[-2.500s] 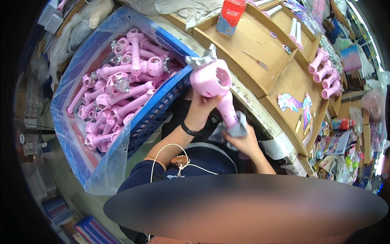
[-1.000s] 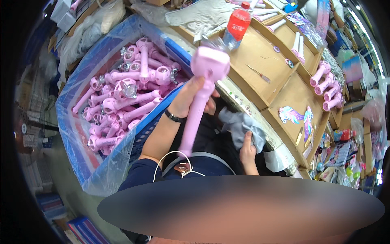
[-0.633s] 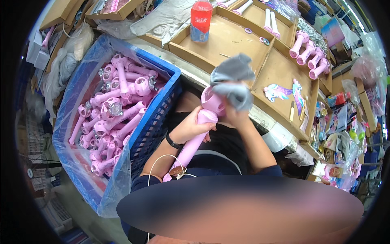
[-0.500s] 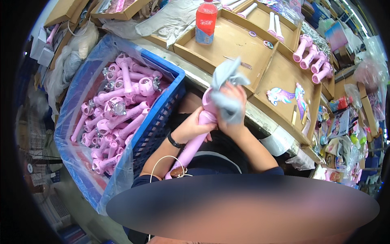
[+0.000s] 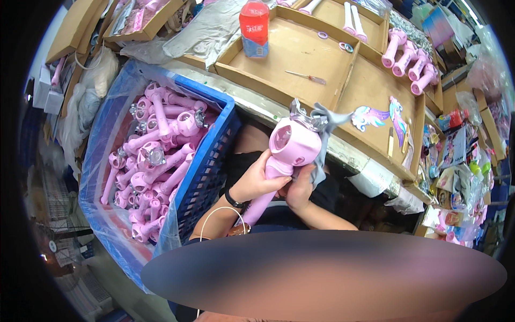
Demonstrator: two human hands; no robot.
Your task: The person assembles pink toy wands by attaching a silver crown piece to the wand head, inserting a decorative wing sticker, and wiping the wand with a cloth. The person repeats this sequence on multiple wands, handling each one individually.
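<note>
A pink toy wand (image 5: 308,148) with a round window in its head and a silver crown-like top (image 5: 307,118) stands tilted in front of my body. My left hand (image 5: 256,180) is wrapped round its neck, just below the head. A grey cloth (image 5: 320,161) hangs along the right side of the wand head. Closed on that cloth, my right hand (image 5: 300,189) sits below the head, close to my left fingers. The wand's handle slants down toward my left forearm.
To the left, a blue crate (image 5: 206,161) lined with plastic holds many pink wands (image 5: 161,115). Ahead, a partitioned cardboard tray (image 5: 279,51) carries a red bottle (image 5: 254,27), a screwdriver (image 5: 306,77), small rings, pink handles (image 5: 397,45) and colourful winged cutouts (image 5: 369,118).
The cloth has come down off the top of the wand, uncovering its head and silver crown. My right hand has moved lower, beside the neck. The view has shifted slightly.
</note>
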